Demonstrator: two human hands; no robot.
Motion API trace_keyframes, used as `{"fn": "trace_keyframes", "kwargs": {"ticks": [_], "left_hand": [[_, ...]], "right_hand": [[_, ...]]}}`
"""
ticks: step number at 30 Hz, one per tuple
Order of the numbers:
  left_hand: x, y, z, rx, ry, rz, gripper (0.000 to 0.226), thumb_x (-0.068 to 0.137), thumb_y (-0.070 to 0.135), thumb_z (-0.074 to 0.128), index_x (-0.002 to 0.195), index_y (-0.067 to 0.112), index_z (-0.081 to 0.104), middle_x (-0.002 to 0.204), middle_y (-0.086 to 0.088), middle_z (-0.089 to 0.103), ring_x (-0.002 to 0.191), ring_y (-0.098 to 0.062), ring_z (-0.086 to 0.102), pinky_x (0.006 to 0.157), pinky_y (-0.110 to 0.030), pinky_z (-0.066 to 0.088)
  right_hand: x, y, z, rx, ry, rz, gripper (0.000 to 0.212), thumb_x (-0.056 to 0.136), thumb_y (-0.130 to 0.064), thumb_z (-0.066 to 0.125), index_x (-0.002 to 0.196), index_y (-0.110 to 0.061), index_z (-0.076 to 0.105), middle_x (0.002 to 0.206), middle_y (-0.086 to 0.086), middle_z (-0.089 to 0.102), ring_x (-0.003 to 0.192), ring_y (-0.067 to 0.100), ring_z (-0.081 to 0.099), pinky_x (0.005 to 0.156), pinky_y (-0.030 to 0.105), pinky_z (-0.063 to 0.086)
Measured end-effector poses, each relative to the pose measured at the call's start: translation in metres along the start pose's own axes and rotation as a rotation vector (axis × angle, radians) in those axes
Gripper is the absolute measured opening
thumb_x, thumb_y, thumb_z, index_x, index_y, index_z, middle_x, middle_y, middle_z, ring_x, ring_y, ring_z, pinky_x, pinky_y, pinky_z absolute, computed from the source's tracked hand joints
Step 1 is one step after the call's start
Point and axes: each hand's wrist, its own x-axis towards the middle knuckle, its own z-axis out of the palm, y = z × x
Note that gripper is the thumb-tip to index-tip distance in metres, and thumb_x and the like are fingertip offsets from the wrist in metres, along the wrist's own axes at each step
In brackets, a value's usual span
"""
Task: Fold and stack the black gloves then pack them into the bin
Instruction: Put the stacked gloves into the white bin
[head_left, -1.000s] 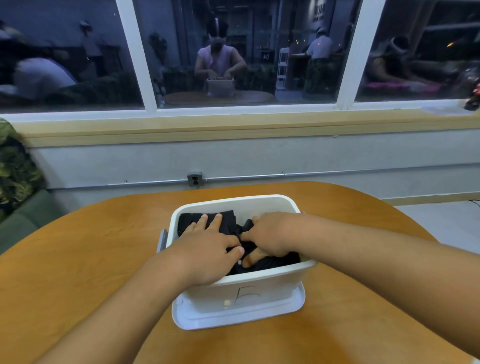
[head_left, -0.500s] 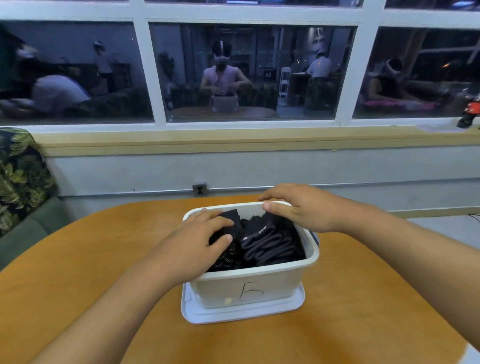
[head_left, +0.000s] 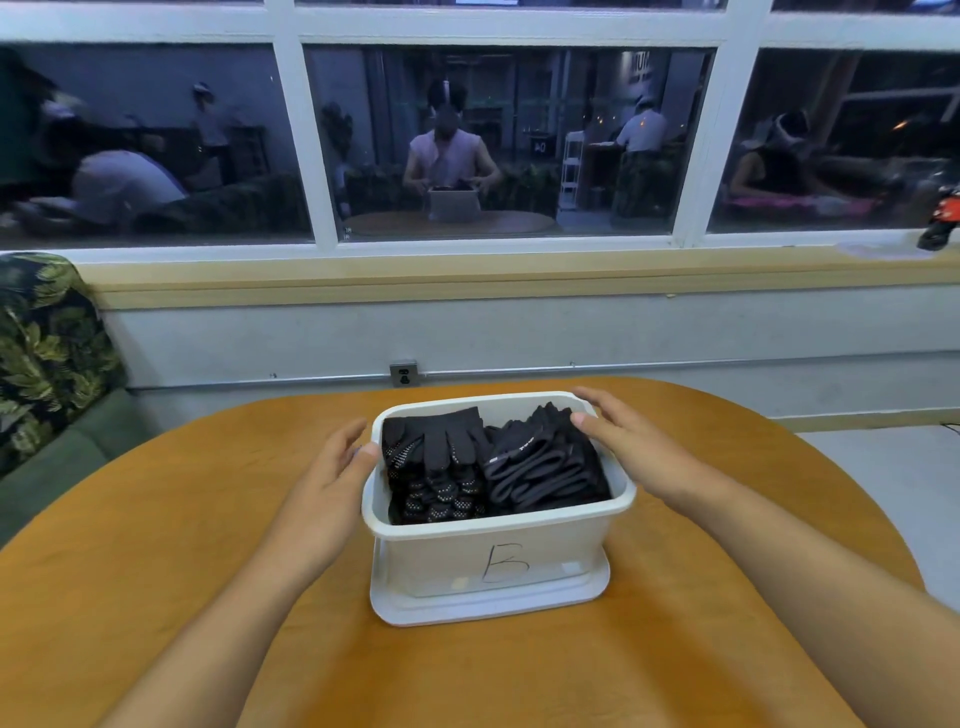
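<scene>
While the white bin (head_left: 493, 551) marked B sat on a flat white lid (head_left: 488, 610) on the round wooden table (head_left: 156, 545), both hands were up at its sides. The left hand (head_left: 332, 467) was beside the left wall, fingers relaxed and apart, thumb just touching the rim, gripping nothing. The right hand (head_left: 628, 441) rested on the far right corner of the rim, fingers loose, nearly straight. The black gloves (head_left: 488, 462) were packed inside, two stacks side by side. Further back: a wall outlet (head_left: 403, 374) and a dark window (head_left: 156, 156).
</scene>
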Motion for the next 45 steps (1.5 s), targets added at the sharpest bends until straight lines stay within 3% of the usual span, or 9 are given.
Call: {"fn": "trace_keyframes", "kwargs": {"ticks": [3,6,13,16,18,23,32,38,45], "left_hand": [[-0.001,-0.007,0.016,-0.150,0.027,-0.076,0.044,0.111,0.051,0.046,0.154,0.046,0.047,0.152,0.027,0.052,0.143,-0.004,0.046,0.121,-0.040,0.036],[0.000,-0.012,0.026,-0.298,0.032,-0.091,0.036,0.109,0.052,0.049,0.144,0.049,0.058,0.143,0.025,0.062,0.138,-0.007,0.056,0.120,-0.047,0.040],[0.022,-0.002,0.032,-0.431,0.051,0.005,0.038,0.112,0.036,0.043,0.143,0.036,0.064,0.144,0.009,0.067,0.136,-0.016,0.061,0.117,-0.054,0.044],[0.041,0.022,0.029,-0.489,0.093,0.076,0.039,0.114,0.028,0.039,0.141,0.027,0.067,0.137,0.004,0.072,0.130,-0.018,0.066,0.110,-0.048,0.050],[0.065,0.033,0.026,-0.516,0.120,0.076,0.039,0.114,0.028,0.039,0.140,0.023,0.068,0.134,0.001,0.073,0.127,-0.019,0.067,0.111,-0.048,0.050],[0.132,0.033,0.024,-0.493,0.086,0.064,0.041,0.115,0.030,0.035,0.140,0.025,0.068,0.135,0.000,0.073,0.128,-0.020,0.067,0.113,-0.049,0.049],[0.200,-0.008,0.036,-0.474,0.082,-0.018,0.038,0.113,0.036,0.042,0.137,0.031,0.071,0.135,0.004,0.073,0.129,-0.017,0.067,0.116,-0.051,0.046],[0.205,-0.026,0.045,-0.467,0.086,-0.043,0.039,0.113,0.030,0.040,0.139,0.029,0.069,0.134,0.005,0.074,0.129,-0.014,0.067,0.115,-0.044,0.047],[0.187,-0.017,0.038,-0.368,0.143,-0.130,0.036,0.112,0.042,0.037,0.122,0.048,0.071,0.121,0.013,0.077,0.117,-0.016,0.071,0.098,-0.045,0.057]], "right_hand": [[-0.004,0.017,0.015,0.313,0.086,0.062,0.051,0.108,-0.059,0.049,0.158,-0.050,0.043,0.161,-0.026,0.042,0.149,0.005,0.040,0.123,0.038,0.034],[-0.001,0.022,0.023,0.581,0.176,0.086,0.043,0.113,-0.046,0.048,0.155,-0.043,0.051,0.152,-0.022,0.056,0.132,-0.001,0.059,0.104,0.029,0.052],[0.016,0.000,0.026,0.826,0.233,0.090,0.045,0.108,-0.047,0.055,0.148,-0.028,0.059,0.135,-0.007,0.073,0.120,0.016,0.072,0.090,0.035,0.059],[0.041,-0.025,0.010,0.845,0.240,0.018,0.026,0.113,-0.041,0.044,0.119,-0.028,0.066,0.093,-0.017,0.081,0.084,0.002,0.078,0.067,0.022,0.061],[0.065,-0.039,0.001,0.823,0.242,0.007,0.025,0.113,-0.042,0.044,0.119,-0.030,0.065,0.096,-0.018,0.077,0.079,-0.002,0.076,0.064,0.020,0.060],[0.128,-0.040,0.004,0.814,0.237,0.014,0.035,0.113,-0.046,0.044,0.139,-0.029,0.060,0.119,-0.018,0.068,0.086,-0.007,0.074,0.069,0.019,0.058],[0.191,-0.003,0.025,0.815,0.250,0.115,0.034,0.113,-0.047,0.043,0.135,-0.032,0.063,0.124,-0.021,0.070,0.093,-0.009,0.073,0.078,0.021,0.055],[0.203,0.015,0.038,0.818,0.226,0.168,0.028,0.114,-0.042,0.042,0.116,-0.029,0.066,0.091,-0.024,0.078,0.086,-0.006,0.074,0.076,0.019,0.059],[0.188,0.015,0.036,0.718,0.298,0.214,0.047,0.112,-0.056,0.039,0.150,-0.034,0.056,0.145,-0.016,0.063,0.135,0.007,0.058,0.114,0.037,0.046]]}}
